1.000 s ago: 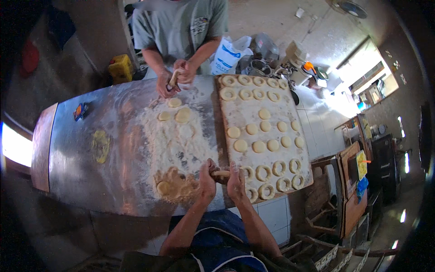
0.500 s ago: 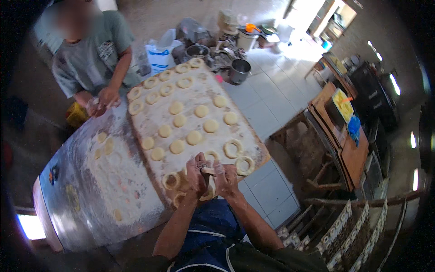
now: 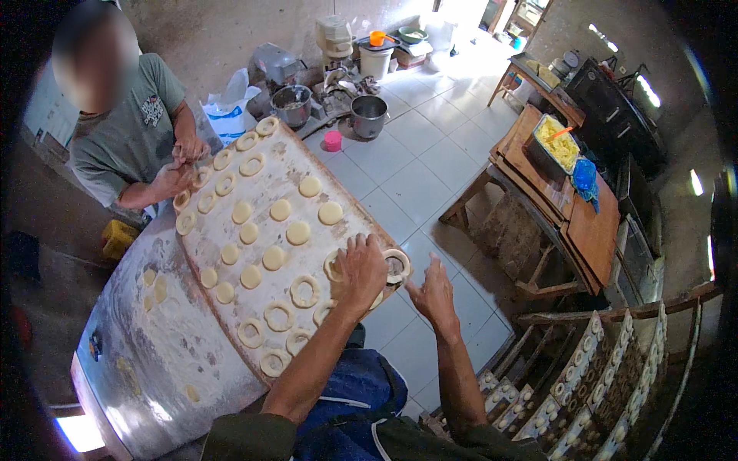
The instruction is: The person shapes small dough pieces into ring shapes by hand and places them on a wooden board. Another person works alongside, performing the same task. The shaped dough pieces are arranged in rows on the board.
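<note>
My left hand (image 3: 361, 273) is open, its fingers spread and bent over dough rings at the right end of the flour-dusted board (image 3: 269, 192). My right hand (image 3: 433, 296) is open just off the board's corner, fingertips near a dough ring (image 3: 398, 253) with a dark centre. The board carries several dough rings (image 3: 304, 281) and pale dough discs (image 3: 298, 225). A co-worker's hands (image 3: 178, 167) are close together at the board's far left edge, what they hold unclear.
Left is a floury metal table (image 3: 138, 353) with dough pieces. Right stand a wooden table (image 3: 590, 234) with a tray of yellow mixture (image 3: 555, 142) and a rack of dough trays (image 3: 576, 369). Behind are steel pots (image 3: 368, 119), a white sack (image 3: 225, 115) and a co-worker (image 3: 131, 131).
The view has swung right. The dough piece held between my hands is out of them; both hands have moved apart and opened at the board's right end.
</note>
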The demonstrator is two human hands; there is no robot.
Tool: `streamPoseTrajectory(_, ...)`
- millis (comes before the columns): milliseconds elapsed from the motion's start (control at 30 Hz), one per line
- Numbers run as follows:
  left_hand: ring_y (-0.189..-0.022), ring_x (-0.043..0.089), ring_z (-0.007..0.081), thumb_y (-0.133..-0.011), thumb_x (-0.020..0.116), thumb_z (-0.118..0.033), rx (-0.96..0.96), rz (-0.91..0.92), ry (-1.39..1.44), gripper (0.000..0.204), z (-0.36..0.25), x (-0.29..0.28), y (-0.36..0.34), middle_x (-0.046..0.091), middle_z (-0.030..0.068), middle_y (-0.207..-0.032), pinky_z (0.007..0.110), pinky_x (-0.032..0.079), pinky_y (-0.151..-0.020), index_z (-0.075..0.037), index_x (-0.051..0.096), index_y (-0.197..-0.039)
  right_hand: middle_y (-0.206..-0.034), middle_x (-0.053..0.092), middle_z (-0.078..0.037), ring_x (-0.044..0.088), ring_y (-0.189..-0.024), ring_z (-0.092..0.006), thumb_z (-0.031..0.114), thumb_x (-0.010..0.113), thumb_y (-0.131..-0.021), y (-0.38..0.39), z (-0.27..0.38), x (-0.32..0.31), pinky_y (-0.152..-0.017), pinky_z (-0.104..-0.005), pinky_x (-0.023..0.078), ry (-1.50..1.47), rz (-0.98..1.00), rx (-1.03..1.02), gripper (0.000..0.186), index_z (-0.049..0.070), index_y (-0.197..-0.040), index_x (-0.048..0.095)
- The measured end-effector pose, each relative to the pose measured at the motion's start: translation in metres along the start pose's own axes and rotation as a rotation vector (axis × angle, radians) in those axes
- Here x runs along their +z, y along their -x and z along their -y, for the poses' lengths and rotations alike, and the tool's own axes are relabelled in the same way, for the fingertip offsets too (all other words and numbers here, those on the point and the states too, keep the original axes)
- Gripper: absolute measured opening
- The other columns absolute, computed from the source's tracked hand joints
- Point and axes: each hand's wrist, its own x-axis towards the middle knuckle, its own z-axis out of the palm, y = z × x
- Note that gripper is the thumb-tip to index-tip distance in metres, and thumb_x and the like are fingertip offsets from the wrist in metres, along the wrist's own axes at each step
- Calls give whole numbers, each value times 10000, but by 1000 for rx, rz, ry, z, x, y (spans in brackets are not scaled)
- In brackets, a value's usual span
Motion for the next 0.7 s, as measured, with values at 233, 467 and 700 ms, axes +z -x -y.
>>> streamPoseTrajectory(233,-995,597,339,-853,649,-291,279,24,-28,289,19,8,-6,645,149,-1008,483,470,-865,-60,659,-1027,-986,611,-169,622,-810,-287,186,735,-829,-9,1,3,-717,-419,519,-106,-14,14,491,-3,-1234,531)
streamPoseTrajectory(467,-987,594,325,-832,682,-293,149,-208,165,308,53,-51,64,622,109,-985,457,462,-867,-111,633,-1076,-983,627,-150,615,-895,-312,154,723,-802,-43,-18,49,-798,-431,504,-73,-186,-365,374,41,-1144,624)
streamPoseTrajectory(700,-1035,583,346,-827,690,-190,-544,-611,6,233,238,-129,273,636,126,-1072,485,420,-921,-88,649,-1032,-1236,524,-181,510,-1174,-279,236,622,-970,-23,-15,38,-954,-418,481,-71,-145,-289,463,-30,-1324,489)
